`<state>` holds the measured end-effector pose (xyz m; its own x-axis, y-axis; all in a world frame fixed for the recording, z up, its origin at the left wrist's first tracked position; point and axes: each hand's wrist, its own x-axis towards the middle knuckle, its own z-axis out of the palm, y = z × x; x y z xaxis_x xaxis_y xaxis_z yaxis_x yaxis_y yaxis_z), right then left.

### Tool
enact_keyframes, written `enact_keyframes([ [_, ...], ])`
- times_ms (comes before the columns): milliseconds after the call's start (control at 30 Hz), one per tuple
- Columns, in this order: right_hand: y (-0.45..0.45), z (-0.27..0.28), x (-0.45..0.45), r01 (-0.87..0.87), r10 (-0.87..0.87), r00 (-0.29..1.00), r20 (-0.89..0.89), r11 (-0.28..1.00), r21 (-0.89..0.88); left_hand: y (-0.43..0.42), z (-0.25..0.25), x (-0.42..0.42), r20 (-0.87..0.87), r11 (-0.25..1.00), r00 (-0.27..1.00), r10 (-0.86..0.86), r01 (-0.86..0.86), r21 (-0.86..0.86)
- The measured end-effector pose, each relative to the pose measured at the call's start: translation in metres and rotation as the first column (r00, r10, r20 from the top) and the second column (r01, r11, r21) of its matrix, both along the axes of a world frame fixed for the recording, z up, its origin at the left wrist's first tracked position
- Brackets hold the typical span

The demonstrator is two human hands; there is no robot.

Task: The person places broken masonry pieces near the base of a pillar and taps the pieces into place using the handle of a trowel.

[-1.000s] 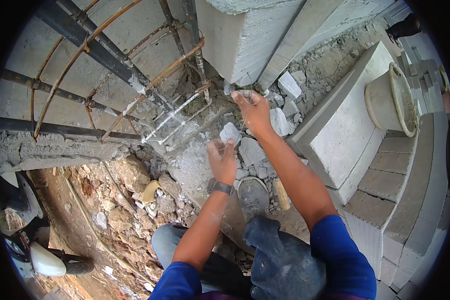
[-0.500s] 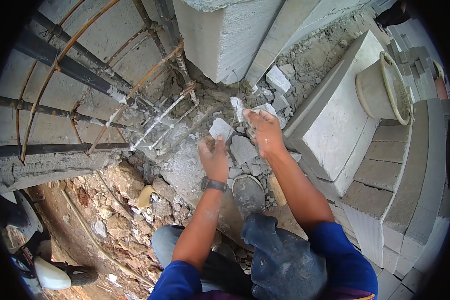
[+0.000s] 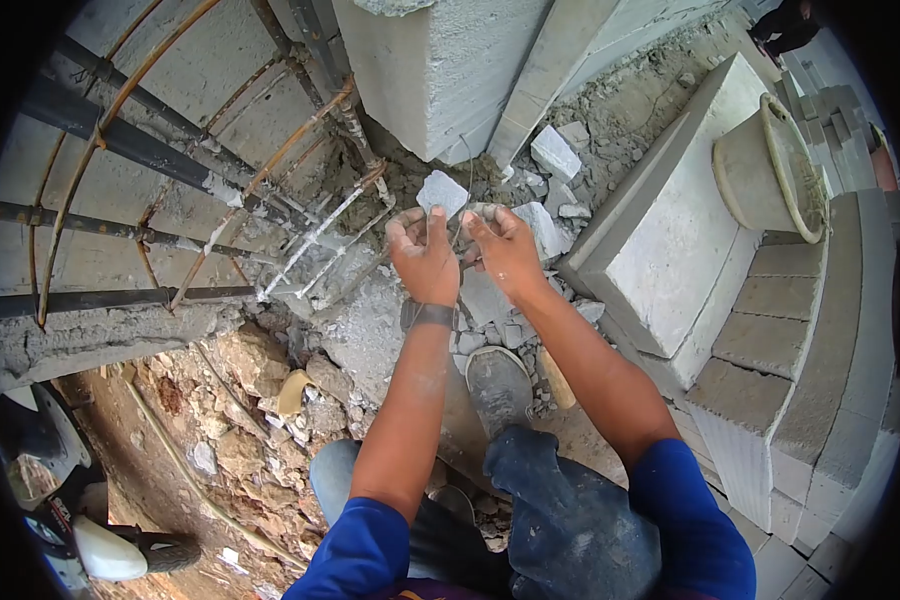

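My left hand [image 3: 425,258] is closed on a flat, pale chip of broken block [image 3: 442,193], its thumb against the lower edge. Close beside it, my right hand [image 3: 505,250] has its fingers bent together in a pinch. A thin wire [image 3: 471,160] hangs from near the foot of the pale block column [image 3: 480,75] and runs down to the right fingertips; what lies behind them is hidden. Broken block pieces [image 3: 556,153] lie on the ground beyond and below both hands.
Rusty rebar [image 3: 120,105] with bent ties stands at left. Large blocks [image 3: 670,270] and a mortar bucket [image 3: 760,175] are at right. Rubble [image 3: 240,400] and a motorbike [image 3: 105,545] are lower left. My shoe [image 3: 498,388] is below my hands. Another person's legs [image 3: 790,28] show top right.
Both hands have moved up toward the column's foot and closer together. The chip has risen with my left hand. My right hand has shifted left and down to the wire.
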<state>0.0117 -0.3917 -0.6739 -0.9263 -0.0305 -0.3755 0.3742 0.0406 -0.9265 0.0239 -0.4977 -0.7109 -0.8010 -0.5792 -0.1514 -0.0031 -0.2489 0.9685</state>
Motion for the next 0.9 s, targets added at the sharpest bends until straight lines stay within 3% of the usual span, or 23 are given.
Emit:
enact_keyframes([
  [233, -0.017, -0.015, -0.026, 0.046, -0.042, 0.998, 0.055, 0.995, -0.086, -0.003, -0.007, -0.004, 0.053, 0.997, 0.999, -0.008, 0.012, -0.074],
  [333, -0.020, -0.021, -0.033, 0.054, -0.055, 0.998, -0.043, 0.998, -0.024, -0.002, -0.007, -0.011, 0.076, 0.984, 0.997, 0.030, -0.017, -0.176],
  [433, -0.021, -0.017, -0.041, 0.086, -0.086, 0.996, -0.012, 0.996, 0.004, -0.002, 0.008, -0.016, 0.151, 0.968, 0.987, 0.047, -0.008, -0.251],
  [533, -0.021, -0.012, -0.052, 0.083, -0.080, 0.995, 0.059, 0.995, -0.053, 0.001, 0.019, -0.021, 0.131, 0.975, 0.990, 0.059, -0.030, -0.218],
  [633, -0.025, -0.008, -0.059, 0.142, -0.129, 0.987, 0.093, 0.977, -0.158, 0.001, 0.018, -0.023, 0.045, 0.954, 0.998, 0.045, -0.030, -0.299],
  [733, -0.030, -0.005, -0.063, 0.209, -0.190, 0.973, 0.129, 0.966, -0.154, -0.003, 0.017, -0.022, 0.023, 0.807, 1.000, 0.002, 0.012, -0.591],
  [900, -0.029, -0.023, -0.068, 0.230, -0.204, 0.968, 0.148, 0.957, -0.179, -0.007, 0.006, -0.030, 0.070, 0.666, 0.997, 0.015, 0.043, -0.744],
])
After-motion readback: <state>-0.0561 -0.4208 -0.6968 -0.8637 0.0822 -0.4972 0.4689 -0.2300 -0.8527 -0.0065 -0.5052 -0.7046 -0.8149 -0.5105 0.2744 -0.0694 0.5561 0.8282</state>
